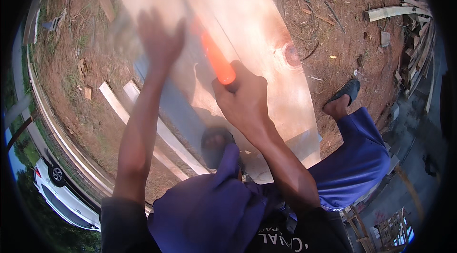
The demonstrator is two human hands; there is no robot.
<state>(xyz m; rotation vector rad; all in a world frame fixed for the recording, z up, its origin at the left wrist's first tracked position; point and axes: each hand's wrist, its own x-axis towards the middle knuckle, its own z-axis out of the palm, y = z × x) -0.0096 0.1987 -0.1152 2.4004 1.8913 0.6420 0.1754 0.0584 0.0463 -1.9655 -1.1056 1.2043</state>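
My right hand (243,96) is closed around a smooth orange handle (218,60) above a large pale plywood sheet (271,81). The far end of that tool blurs into the bright board, so its kind cannot be made out. To its left, my left hand (159,39) is open, thumb apart from the fingers, over or on the sheet's left part; the fingertips are smeared. A thin dark line (221,29) runs along the sheet just right of the handle. One of my feet (216,146), in a dark sandal, is at the sheet's near part.
My other foot (345,97) is on the brown dirt ground to the right. Two narrow planks (166,141) lie at the left. A pile of lumber (419,53) stands along the right side. A white car (66,196) is parked at the far left.
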